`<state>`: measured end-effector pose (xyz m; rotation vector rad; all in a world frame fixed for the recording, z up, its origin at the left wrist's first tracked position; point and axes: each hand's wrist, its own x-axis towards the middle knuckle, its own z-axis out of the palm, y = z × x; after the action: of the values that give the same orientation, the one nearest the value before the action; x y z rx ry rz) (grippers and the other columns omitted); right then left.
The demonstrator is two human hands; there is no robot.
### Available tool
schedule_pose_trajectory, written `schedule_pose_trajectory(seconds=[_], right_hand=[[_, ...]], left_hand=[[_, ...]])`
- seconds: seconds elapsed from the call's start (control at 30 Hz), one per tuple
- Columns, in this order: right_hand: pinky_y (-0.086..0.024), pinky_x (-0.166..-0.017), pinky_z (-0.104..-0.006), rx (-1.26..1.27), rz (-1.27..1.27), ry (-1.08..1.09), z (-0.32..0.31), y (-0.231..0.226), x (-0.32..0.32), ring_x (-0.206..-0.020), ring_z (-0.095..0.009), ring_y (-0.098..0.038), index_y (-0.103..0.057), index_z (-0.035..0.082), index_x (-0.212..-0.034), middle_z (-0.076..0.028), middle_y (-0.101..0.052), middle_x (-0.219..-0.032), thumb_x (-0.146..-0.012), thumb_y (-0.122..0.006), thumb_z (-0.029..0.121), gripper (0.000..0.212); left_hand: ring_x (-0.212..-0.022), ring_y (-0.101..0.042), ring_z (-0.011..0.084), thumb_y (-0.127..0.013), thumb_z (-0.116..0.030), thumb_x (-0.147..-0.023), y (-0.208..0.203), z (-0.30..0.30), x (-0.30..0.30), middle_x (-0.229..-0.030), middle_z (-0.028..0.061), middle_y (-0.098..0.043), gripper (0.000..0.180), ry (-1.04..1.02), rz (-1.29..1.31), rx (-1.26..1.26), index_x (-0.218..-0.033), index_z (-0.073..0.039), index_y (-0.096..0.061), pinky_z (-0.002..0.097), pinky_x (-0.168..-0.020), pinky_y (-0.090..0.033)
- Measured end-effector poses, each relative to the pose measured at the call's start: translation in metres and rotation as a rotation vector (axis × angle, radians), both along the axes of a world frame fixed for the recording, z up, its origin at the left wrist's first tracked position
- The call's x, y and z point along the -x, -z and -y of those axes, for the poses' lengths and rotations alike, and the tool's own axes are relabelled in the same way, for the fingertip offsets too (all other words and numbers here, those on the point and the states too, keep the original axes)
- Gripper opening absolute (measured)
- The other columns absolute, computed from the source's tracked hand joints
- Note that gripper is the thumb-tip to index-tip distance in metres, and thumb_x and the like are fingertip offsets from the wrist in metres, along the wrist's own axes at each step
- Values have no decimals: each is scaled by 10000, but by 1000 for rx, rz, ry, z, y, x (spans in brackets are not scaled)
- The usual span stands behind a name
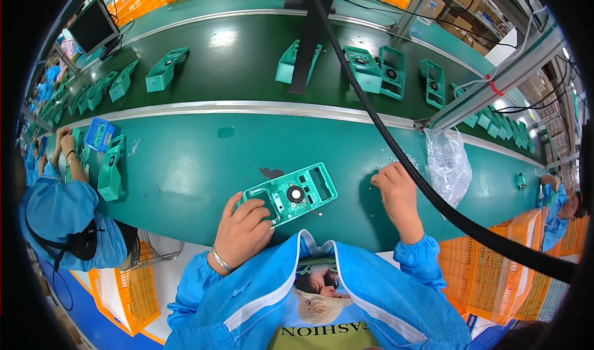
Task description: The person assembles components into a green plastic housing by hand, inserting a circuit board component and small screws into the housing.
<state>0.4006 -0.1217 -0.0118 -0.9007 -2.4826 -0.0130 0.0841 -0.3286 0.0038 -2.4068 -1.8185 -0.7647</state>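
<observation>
A green plastic housing [283, 191] lies at a slant on the workbench in front of me. A round black part with a white centre sits in its middle, and a short wire with a small end sticks out on the near side. My left hand [245, 227] grips the housing's left end, fingers curled over its rim. Away to the right of the housing, my right hand [396, 192] is held over the bench with its fingertips pinched together. Whatever lies between those fingertips is too small to make out. Tiny whitish pieces [409, 159] are scattered beside that hand.
Beyond a metal rail, a dark green conveyor [235, 72] carries several similar housings. A clear plastic bag [447, 164] hangs at the right, and a black cable [396, 146] crosses the view. Left, a co-worker [68, 208] sits near another housing [111, 169] and a blue bin [99, 134]. Orange crates [486, 269] stand lower right.
</observation>
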Motion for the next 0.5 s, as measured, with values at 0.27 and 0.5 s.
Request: schedule_pose_trajectory(seconds=[0.27,0.5], right_hand=[[-420,-970,-466,92,-139,-82,18,-19,61,-979,-258,-607,-717,134,-841,-9,-638,-879,-758,-778,100,109],[-399,-982,-482,95,-230,-188,25,-10,126,-959,-250,-614,-730,115,-847,-14,-631,-878,-744,-805,86,131]], left_hand=[[-1138,-616,228,-783,-169,-764,4,-2,1,-996,13,-645,181,9,11,-66,-828,-142,-616,580,-1098,-420],[-1115,-621,241,-845,-161,-682,8,-2,5,-964,11,-641,272,33,21,-70,-860,-135,-641,591,-1090,-418]])
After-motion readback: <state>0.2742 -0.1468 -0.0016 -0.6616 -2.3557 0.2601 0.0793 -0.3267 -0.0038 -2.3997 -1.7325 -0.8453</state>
